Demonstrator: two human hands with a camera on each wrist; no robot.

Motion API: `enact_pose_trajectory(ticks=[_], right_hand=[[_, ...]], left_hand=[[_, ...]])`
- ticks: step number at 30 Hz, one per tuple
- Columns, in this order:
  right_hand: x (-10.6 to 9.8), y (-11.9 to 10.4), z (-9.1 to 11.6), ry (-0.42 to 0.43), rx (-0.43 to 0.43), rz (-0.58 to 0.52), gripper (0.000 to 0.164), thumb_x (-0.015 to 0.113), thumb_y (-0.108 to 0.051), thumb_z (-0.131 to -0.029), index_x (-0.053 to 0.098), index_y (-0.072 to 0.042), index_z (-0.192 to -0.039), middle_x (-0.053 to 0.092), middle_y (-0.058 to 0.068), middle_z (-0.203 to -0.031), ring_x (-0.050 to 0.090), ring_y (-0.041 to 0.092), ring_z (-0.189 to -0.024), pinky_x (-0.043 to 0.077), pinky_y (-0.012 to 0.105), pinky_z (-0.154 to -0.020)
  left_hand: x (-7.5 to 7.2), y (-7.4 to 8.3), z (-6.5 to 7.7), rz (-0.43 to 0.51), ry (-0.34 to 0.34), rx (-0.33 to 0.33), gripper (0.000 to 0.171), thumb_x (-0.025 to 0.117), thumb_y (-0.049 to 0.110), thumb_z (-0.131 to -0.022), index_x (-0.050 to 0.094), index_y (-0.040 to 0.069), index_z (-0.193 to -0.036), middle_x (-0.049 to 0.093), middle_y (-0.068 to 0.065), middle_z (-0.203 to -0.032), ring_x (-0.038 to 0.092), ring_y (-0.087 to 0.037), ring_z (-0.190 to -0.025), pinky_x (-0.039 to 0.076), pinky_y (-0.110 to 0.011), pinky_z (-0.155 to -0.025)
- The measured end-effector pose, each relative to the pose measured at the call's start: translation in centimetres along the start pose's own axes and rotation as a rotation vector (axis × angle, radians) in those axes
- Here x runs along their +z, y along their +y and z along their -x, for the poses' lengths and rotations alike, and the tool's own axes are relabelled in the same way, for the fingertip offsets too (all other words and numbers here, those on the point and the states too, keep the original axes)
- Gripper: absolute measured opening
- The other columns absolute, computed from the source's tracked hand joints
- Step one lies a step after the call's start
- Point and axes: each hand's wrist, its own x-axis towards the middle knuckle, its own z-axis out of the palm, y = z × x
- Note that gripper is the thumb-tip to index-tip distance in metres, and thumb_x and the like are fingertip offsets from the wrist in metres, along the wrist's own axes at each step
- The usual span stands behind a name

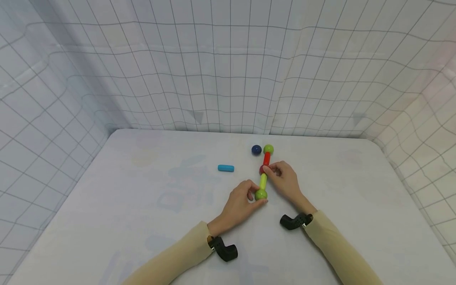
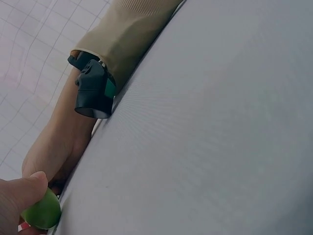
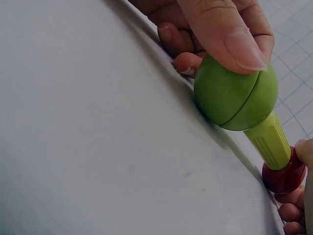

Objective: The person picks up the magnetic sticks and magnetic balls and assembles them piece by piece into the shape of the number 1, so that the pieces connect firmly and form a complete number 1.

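Observation:
A chain of toy balls and rods lies on the white table, running away from me. At its near end is a green ball [image 1: 261,194], which my left hand [image 1: 239,204] grips between thumb and fingers. A yellow-green rod [image 3: 270,142] joins that ball to a dark red ball [image 3: 284,175]. My right hand [image 1: 284,181] pinches the red ball, covering part of it in the head view. Beyond it, a red rod [image 1: 266,158] leads to a second green ball [image 1: 268,149] at the far end. The left wrist view shows the near green ball [image 2: 44,210] under the thumb.
A dark blue ball [image 1: 256,150] sits just left of the far green ball. Further left, a blue rod [image 1: 226,168] lies loose on the table [image 1: 142,190]. White gridded curtains [image 1: 228,71] hang behind the table and on both sides.

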Motion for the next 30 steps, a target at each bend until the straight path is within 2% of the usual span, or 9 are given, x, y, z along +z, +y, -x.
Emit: enact_pose_trajectory(ticks=[20,30], right_hand=[[-0.2,0.1,-1.2,-0.018,-0.004,0.012,0.032,0.064,-0.035,-0.091,0.067,-0.003,-0.094,0.055,0.005,-0.084,0.046,0.019,-0.075,0.037,0.032,-0.066],[0.0,0.7,-2.0,-0.017,-0.026,0.031,0.033,0.063,-0.037,-0.092,0.067,-0.004,-0.094,0.055,0.005,-0.085,0.047,0.019,-0.076,0.037,0.033,-0.067]], left_hand=[[0.0,-0.4,-1.0,0.019,0.036,0.013,0.03,0.077,0.024,-0.082,0.058,0.01,-0.101,0.056,0.002,-0.089,0.051,-0.011,-0.069,0.042,-0.021,-0.06],[0.2,-0.5,-1.6,0.016,0.033,-0.029,0.031,0.076,0.025,-0.083,0.059,0.01,-0.104,0.056,0.003,-0.092,0.048,-0.007,-0.066,0.041,-0.02,-0.058]])
